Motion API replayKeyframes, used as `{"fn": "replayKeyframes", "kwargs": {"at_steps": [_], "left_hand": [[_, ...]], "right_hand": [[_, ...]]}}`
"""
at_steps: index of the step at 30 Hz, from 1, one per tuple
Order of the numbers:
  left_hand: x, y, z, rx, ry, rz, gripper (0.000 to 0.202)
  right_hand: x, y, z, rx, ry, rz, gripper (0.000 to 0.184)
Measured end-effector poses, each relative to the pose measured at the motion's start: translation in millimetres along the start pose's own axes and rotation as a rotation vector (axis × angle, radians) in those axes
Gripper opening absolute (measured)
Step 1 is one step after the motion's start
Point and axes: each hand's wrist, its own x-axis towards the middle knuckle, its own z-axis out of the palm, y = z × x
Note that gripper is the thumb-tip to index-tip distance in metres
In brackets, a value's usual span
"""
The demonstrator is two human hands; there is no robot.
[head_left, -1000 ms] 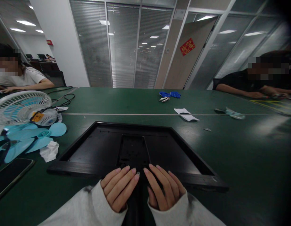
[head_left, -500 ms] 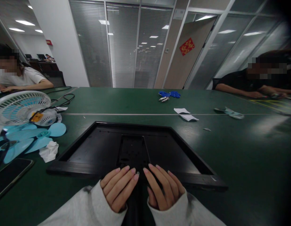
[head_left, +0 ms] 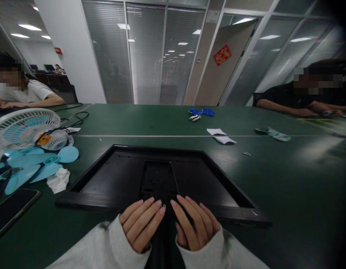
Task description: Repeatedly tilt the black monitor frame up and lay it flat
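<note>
A black rectangular panel (head_left: 111, 179) with a raised rim and recessed middle lay at the near centre of the dark green surface (head_left: 284, 183), a dark bar (head_left: 159, 239) running nearward from it. The left hand (head_left: 142, 226) and right hand (head_left: 195, 226), in pale grey sleeves, were over its near edge, side by side but apart. Their fingers were extended and slightly bent; whether they gripped anything could not be told. Left of the panel lay a crumpled white tissue (head_left: 59, 180), light blue plastic fan blades (head_left: 51, 160), a white fan grille (head_left: 33, 130) and a dark flat phone (head_left: 14, 209). Farther off, right of centre, were white papers (head_left: 225, 140) and bright blue gloves (head_left: 208, 112).
</note>
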Motion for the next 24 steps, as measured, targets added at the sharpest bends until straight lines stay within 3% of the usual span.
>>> {"fn": "replayKeyframes", "kwargs": {"at_steps": [6,13,24], "left_hand": [[-0.7,0.4,1.3,-0.001,0.0,-0.008,0.039],[-1.5,0.1,1.2,0.0,-0.012,0.007,0.038],[3.5,-0.5,0.5,-0.007,-0.009,0.004,0.037]], "right_hand": [[-0.3,0.4,-0.1,-0.003,0.011,-0.001,0.04],[-0.4,0.5,-5.9,-0.004,-0.091,0.027,0.042],[0.4,-1.1,-8.0,0.021,-0.119,0.03,0.043]]}}
